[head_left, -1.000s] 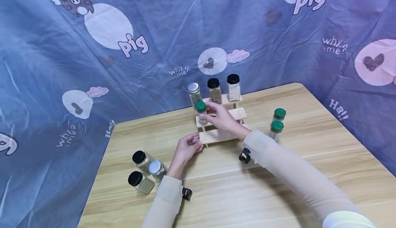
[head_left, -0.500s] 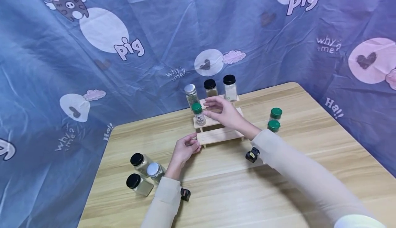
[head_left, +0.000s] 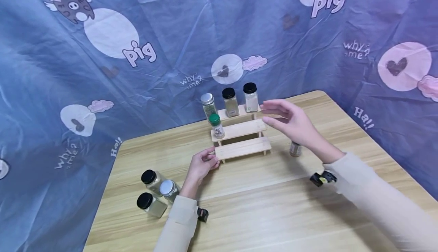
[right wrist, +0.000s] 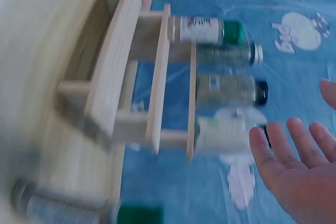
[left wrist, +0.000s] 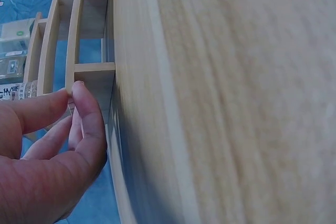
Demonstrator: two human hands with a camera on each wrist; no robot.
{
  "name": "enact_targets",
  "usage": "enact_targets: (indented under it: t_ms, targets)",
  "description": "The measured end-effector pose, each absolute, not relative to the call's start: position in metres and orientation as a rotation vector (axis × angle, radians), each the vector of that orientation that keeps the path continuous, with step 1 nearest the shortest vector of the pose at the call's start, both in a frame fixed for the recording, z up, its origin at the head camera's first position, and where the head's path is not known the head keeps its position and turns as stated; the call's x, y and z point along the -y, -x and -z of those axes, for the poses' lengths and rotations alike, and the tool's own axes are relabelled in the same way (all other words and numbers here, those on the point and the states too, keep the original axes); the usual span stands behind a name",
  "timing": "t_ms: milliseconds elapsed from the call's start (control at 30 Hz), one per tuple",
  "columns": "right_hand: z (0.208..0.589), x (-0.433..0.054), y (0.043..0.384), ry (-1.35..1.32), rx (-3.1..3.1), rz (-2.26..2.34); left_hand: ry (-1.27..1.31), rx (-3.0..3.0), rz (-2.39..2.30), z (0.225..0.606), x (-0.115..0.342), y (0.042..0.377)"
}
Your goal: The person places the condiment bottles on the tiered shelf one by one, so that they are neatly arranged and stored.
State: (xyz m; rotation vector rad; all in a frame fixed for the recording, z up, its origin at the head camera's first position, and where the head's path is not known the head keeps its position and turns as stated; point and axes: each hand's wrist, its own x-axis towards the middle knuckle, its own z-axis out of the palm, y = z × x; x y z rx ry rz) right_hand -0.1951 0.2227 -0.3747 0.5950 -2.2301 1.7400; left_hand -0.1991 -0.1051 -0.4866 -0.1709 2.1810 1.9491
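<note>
A three-tier wooden rack (head_left: 243, 148) stands on the table. My left hand (head_left: 201, 166) pinches the left end of its lowest shelf between thumb and fingers, as the left wrist view also shows. On the middle tier's left end stands a green-capped spice jar (head_left: 217, 128). The top tier bears a silver-lidded jar (head_left: 209, 108) and two black-lidded jars, one brownish (head_left: 231, 105) and one white (head_left: 251, 102). My right hand (head_left: 295, 124), fingers spread and holding nothing, is in the air right of the rack. Below it shows the lower part of another spice jar (head_left: 295, 149), its top hidden.
On the table's left, beside the left forearm, stand two black-lidded jars (head_left: 154, 183) and a silver-lidded jar (head_left: 170, 190). A blue printed cloth (head_left: 164, 35) hangs behind the table. In the right wrist view, a blurred green-capped jar (right wrist: 68, 211) appears at the lower left.
My right hand has let go of the green-capped spice jar on the middle tier and moved right, over the jars there. My left hand stays at the rack.
</note>
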Motion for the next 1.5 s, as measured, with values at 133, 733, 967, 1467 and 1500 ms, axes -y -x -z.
enact_targets:
  t_ms: [133, 733, 967, 1467, 1500]
  targets:
    - [0.382, -0.253, 0.179, -0.554, 2.205, -1.697, 0.198, -2.186, -1.946, 0.486, 0.106, 0.199]
    - [0.453, -0.306, 0.153, -0.429, 2.274, -1.687, 0.199, -2.179, -1.936, 0.484, 0.105, 0.197]
    - [0.474, -0.31, 0.157, -0.352, 2.469, -1.598, 0.193, -2.176, -1.938, 0.482, 0.104, 0.197]
    - [0.481, -0.302, 0.159, -0.467, 2.485, -1.52, 0.202, -2.175, -1.955, 0.481, 0.105, 0.196]
    - [0.478, -0.299, 0.159, -0.48, 2.478, -1.512, 0.206, -2.175, -1.955, 0.481, 0.105, 0.196]
